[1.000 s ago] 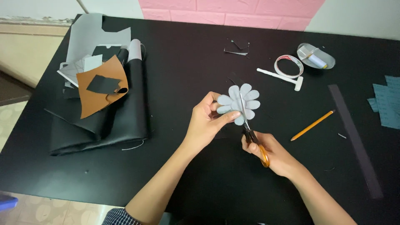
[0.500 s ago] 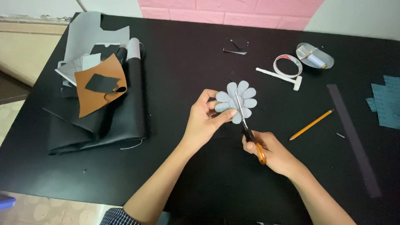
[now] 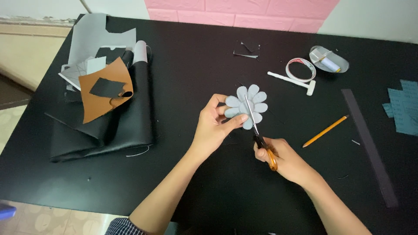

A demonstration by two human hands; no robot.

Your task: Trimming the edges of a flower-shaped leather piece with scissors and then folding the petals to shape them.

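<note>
Head view: left hand [image 3: 213, 128] pinching a pale grey flower-shaped cutout with rounded petals [image 3: 248, 105] at its lower left petals, thumb and fingertips closed narrow on the material, cutout raised just above the black tabletop [image 3: 196, 61] near the middle. Right hand [image 3: 283, 159] wrapped around orange-handled scissors [image 3: 261, 139], fingers through the handles, blades nearly closed and lying across the middle of the flower, tips reaching up between the petals. To the right, a yellow pencil [image 3: 325, 131] lying slanted, a long dark grey strip [image 3: 369, 146], teal sheets [image 3: 402, 106] at the edge. Farther back, a ring of tape [image 3: 300, 69], a white T-shaped tool [image 3: 291, 81], a small oval metal tray [image 3: 328, 59]. At left, folded black leather [image 3: 113, 130] under a brown leather piece [image 3: 102, 93] and grey sheets [image 3: 93, 39]
</note>
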